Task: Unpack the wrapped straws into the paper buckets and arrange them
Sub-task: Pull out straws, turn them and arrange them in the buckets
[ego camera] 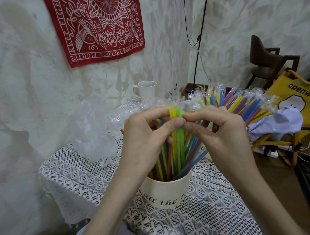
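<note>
A cream paper bucket (165, 190) with black lettering stands on the lace-covered table and holds several coloured straws (168, 163). Just above it, my left hand (144, 136) and my right hand (217, 132) meet, both pinching the top of a yellow and green pair of wrapped straws (176, 114). Behind my hands a fan of wrapped straws (239, 102) in clear plastic sleeves leans to the right. Crumpled clear wrappers (100, 125) lie in a heap at the left back of the table.
A white mug (146, 90) stands at the table's back by the wall. The lace tablecloth (82, 177) hangs over the left edge. To the right are a yellow bag (296, 95), a light blue cloth (280, 123) and a dark chair (268, 61). Cables lie on the floor at right.
</note>
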